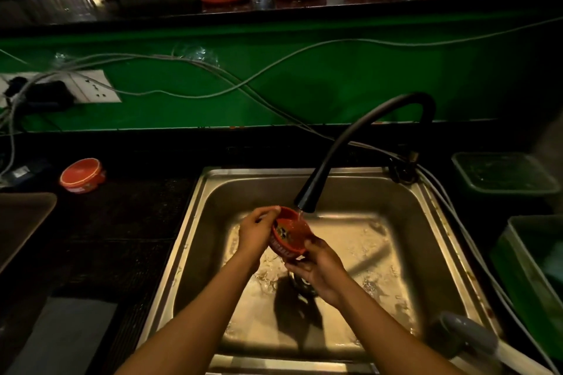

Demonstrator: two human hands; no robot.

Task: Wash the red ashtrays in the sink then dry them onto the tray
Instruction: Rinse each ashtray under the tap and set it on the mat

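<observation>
Ashtray (289,236): tilted under the tap (306,199) stream, above the sink (426,253).
Left hand (256,233): fingers curled on the rim.
Right hand (320,268): fingers cupping beneath.
Technique: rotate slowly, rinsing every notch.

Dim bar counter, green wall

A glossy green wall panel (335,79) runs behind a dark countertop (115,222), with grey cables (213,67) draped across it and a white socket plate (91,85) at left. Light is low and warm
</observation>
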